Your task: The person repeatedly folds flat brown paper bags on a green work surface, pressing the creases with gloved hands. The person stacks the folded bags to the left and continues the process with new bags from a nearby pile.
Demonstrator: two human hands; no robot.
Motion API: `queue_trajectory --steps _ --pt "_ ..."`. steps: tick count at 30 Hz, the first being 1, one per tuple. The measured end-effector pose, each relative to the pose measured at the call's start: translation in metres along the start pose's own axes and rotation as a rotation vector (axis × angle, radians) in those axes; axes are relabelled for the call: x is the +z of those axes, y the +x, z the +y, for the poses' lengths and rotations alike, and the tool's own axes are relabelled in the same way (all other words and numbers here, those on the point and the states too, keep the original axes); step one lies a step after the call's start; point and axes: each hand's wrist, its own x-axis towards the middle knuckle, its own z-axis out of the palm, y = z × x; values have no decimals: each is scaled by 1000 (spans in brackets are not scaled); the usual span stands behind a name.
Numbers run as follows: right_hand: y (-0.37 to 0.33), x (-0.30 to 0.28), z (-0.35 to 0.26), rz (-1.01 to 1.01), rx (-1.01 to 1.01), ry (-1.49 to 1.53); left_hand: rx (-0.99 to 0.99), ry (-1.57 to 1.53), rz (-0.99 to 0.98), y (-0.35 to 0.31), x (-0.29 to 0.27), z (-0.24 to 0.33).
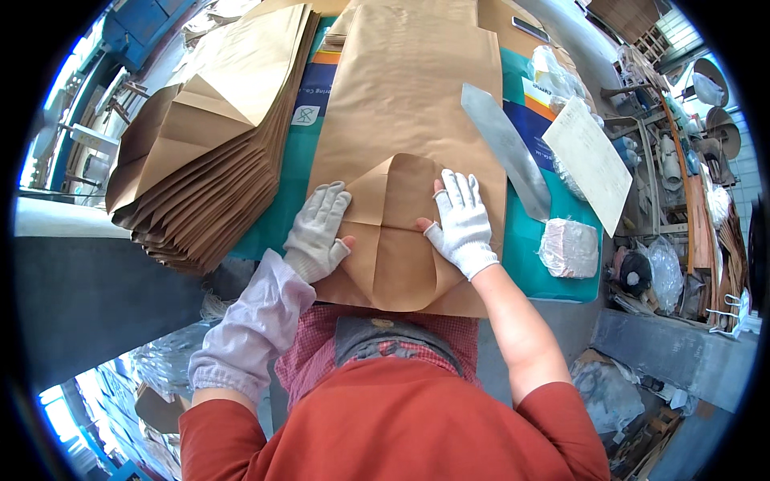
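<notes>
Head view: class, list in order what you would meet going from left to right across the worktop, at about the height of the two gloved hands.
Stack of brown paper → left hand → folded brown flap → right hand → flat metal strip → white wrapped block

Workshop space, cluttered both sides. Grey floor [557, 321] shows right of the worktable [553, 289], which has a teal cover. Upper left: blue machine cabinet [144, 32], with strong white light along that edge. Left side: dark grey panel [120, 297] under a pale top [72, 218]. Right side: metal rack [651, 168] packed with odds and ends, two round dish-shaped parts [722, 132], tall brown board [682, 184] standing alongside. Pale ribbed surface [682, 36] upper right — wall or window, can't tell. Lower right: grey-blue ledge [682, 345], crumpled clear plastic [605, 393] below it — details blurred.
</notes>
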Motion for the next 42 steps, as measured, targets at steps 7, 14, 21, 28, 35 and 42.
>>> queue_trajectory --steps 7,14,21,28,35,42 --pt "2 -3 -1 15 -18 4 -78 166 -62 7 1 20" --pt "7 -11 89 257 407 414 -103 261 -145 6 5 23" --pt "23 -44 152 -199 890 42 37 155 -195 69 5 34" --pt "20 -92 65 134 582 699 -87 42 -191 72 15 38" --pt "-21 -35 27 -100 366 582 -412 264 -58 -35 -10 28" --pt "1 -24 19 -118 283 519 55 64 177 -39 11 34"
